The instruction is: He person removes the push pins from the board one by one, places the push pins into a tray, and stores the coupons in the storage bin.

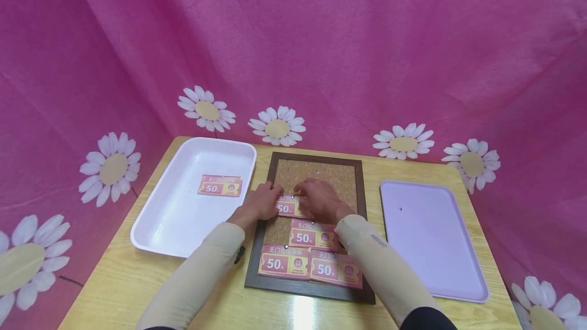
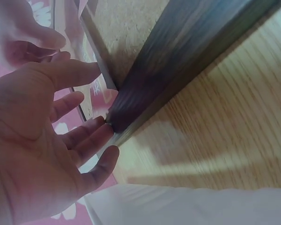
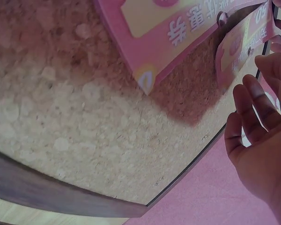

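Between both hands, a pink coupon (image 1: 288, 208) lies on the framed corkboard (image 1: 277, 233), a small pin at its top edge. My left hand (image 1: 262, 200) rests by its left end; in the left wrist view that hand (image 2: 42, 126) has spread fingers touching the dark frame (image 2: 150, 61). Over the coupon's right end is my right hand (image 1: 322, 198). The right wrist view shows this hand (image 3: 267, 126) with loosely bent fingers beside a pinned coupon (image 3: 241, 47), nothing visibly held. Three more coupons, one being the middle one (image 1: 306, 234), are pinned lower on the board.
A white tray (image 1: 183, 218) on the left holds one coupon (image 1: 221, 186). On the right lies a lilac tray (image 1: 435, 238) with a tiny dark item (image 1: 400, 209) in it. A small black object (image 1: 240, 254) is beside the left forearm. A pink curtain hangs behind the table.
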{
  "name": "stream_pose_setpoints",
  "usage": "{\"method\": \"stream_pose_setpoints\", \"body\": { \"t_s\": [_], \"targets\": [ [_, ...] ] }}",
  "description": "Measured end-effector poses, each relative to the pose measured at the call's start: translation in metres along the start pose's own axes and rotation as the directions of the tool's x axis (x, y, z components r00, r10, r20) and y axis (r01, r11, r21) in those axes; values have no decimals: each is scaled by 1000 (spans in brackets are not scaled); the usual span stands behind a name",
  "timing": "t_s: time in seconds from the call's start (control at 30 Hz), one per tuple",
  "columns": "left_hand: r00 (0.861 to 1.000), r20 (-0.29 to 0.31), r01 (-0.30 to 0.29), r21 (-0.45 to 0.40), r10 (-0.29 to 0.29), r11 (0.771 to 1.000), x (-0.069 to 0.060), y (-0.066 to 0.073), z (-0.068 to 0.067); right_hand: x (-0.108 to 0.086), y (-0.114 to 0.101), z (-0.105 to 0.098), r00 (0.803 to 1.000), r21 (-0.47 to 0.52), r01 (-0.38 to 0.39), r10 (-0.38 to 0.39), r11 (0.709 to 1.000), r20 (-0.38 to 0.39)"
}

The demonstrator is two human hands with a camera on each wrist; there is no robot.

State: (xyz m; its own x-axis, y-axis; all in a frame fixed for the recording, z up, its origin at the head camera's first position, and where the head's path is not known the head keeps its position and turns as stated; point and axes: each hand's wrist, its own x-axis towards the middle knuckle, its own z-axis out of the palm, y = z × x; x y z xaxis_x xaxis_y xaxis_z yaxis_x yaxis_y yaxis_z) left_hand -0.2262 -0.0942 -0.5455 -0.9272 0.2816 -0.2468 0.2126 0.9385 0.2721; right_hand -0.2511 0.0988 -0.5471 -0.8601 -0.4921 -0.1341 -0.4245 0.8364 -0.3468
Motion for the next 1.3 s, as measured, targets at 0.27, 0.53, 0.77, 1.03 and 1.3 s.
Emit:
{"method": "stream_pose_setpoints", "body": {
  "t_s": [0.27,0.53,0.77,1.03,1.3],
  "targets": [
    [1000,-1,-2,7,2,1000,-2,1,2,6,-5,8,999,0,37,-37,999,-5],
    [1000,-10,-11,10,11,1000,-1,1,1,12,-6,13,997,-75,70,-71,995,-9],
    [1000,-1,8,7,-8,1000,-1,0,2,17,-6,18,998,-91,66,-66,994,-2],
    [1000,-4,1,-3,-1,1000,-3,1,1,22,-6,20,998,-98,58,-59,993,-6],
    [1000,-7,-1,16,1,1000,-1,-2,6,25,-9,20,997,-128,73,-76,989,-14]
  ]
}}
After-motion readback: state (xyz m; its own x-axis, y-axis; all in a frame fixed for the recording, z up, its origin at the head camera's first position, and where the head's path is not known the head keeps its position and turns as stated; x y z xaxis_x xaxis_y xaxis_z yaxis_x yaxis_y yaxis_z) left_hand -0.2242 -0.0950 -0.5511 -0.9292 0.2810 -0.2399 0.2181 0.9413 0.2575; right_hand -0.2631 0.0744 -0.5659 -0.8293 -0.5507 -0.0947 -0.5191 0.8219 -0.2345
